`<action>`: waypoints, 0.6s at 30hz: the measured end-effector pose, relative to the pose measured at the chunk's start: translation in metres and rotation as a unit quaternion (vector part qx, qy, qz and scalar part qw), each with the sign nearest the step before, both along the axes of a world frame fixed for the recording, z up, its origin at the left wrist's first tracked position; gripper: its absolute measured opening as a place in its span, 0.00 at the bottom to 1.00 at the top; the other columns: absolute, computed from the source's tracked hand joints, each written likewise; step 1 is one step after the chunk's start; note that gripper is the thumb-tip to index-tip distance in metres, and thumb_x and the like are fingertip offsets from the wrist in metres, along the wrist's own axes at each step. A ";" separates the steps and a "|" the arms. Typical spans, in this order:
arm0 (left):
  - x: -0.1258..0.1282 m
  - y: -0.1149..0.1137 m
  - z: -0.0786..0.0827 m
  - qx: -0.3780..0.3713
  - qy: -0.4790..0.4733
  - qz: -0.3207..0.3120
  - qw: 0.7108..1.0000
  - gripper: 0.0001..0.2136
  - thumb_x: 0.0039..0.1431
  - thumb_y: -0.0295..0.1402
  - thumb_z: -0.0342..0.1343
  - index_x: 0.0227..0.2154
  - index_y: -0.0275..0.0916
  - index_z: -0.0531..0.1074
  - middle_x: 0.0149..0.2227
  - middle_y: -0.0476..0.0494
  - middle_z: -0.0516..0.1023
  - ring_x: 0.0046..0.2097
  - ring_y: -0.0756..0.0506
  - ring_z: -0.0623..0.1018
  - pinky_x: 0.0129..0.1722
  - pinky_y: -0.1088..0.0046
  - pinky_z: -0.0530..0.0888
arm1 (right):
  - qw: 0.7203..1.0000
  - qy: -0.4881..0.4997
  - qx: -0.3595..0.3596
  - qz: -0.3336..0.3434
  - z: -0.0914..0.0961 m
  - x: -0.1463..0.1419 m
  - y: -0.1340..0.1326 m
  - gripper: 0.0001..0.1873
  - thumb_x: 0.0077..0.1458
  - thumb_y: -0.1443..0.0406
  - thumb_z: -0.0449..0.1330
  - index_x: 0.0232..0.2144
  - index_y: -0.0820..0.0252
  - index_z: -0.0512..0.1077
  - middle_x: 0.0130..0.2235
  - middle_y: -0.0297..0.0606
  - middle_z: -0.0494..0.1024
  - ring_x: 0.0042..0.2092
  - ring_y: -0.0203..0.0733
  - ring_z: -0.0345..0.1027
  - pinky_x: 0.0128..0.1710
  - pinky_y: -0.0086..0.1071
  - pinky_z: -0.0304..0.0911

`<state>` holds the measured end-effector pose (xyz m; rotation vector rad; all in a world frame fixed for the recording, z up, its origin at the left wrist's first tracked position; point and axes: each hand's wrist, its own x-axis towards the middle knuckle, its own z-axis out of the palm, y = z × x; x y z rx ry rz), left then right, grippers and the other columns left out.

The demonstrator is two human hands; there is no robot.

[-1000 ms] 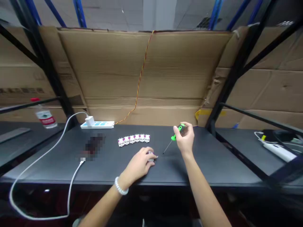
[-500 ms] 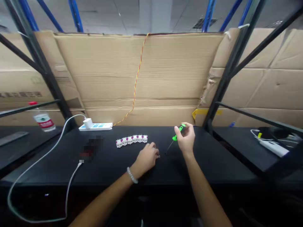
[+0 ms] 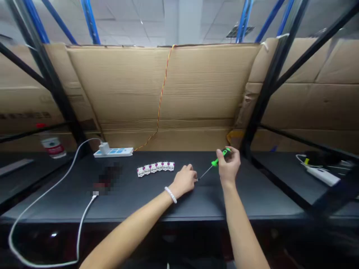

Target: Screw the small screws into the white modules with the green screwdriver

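My right hand pinches the green handle of a small screwdriver, whose thin shaft slants down-left to a tip beside my left hand. My left hand rests on the black table with fingers curled over a small part that I cannot make out. A row of several small white-and-purple parts lies on the table just left of and behind my left hand. A pale bead bracelet circles my left wrist.
A white power strip with a plugged charger sits at the back left, its white cable looping off the front edge. A blurred dark object lies mid-left. A bottle stands far left. Cardboard walls the back; black frame bars stand on both sides.
My left hand has slid right and curled tighter over the small part. My right hand has moved right with the screwdriver, whose tip now meets my left fingers.
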<state>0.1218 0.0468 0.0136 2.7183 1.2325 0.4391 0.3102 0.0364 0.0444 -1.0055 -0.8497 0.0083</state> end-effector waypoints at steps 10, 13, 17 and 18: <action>-0.010 0.014 0.005 -0.011 -0.030 -0.028 0.999 0.14 0.66 0.37 0.64 0.53 0.45 0.80 0.58 0.44 0.77 0.57 0.41 0.77 0.60 0.67 0.75 | 0.999 0.045 0.025 -0.013 -0.006 0.013 0.005 0.23 0.49 0.53 0.72 0.43 0.58 0.73 0.36 0.31 0.71 0.33 0.36 0.66 0.36 0.33 0.63; -0.039 0.033 0.014 -0.002 -0.027 -0.004 1.000 0.23 0.65 0.37 0.64 0.63 0.47 0.73 0.64 0.42 0.74 0.64 0.38 0.73 0.67 0.58 0.68 | 0.999 0.040 0.026 -0.010 -0.006 0.011 0.005 0.24 0.50 0.53 0.72 0.43 0.58 0.72 0.36 0.31 0.71 0.33 0.37 0.66 0.36 0.33 0.64; -0.083 0.061 0.020 -0.005 0.013 0.070 0.997 0.28 0.60 0.30 0.65 0.64 0.45 0.71 0.68 0.34 0.71 0.72 0.30 0.64 0.72 0.35 0.49 | 0.999 0.038 0.022 0.005 -0.007 0.008 0.005 0.24 0.50 0.52 0.73 0.43 0.58 0.72 0.37 0.32 0.72 0.35 0.37 0.67 0.37 0.33 0.65; -0.091 0.066 0.020 -0.010 0.025 0.076 0.997 0.27 0.60 0.30 0.65 0.63 0.47 0.72 0.69 0.36 0.71 0.73 0.30 0.63 0.72 0.33 0.45 | 0.999 0.039 0.022 0.009 -0.007 0.008 0.005 0.24 0.50 0.52 0.73 0.43 0.58 0.72 0.37 0.32 0.72 0.35 0.37 0.67 0.37 0.33 0.65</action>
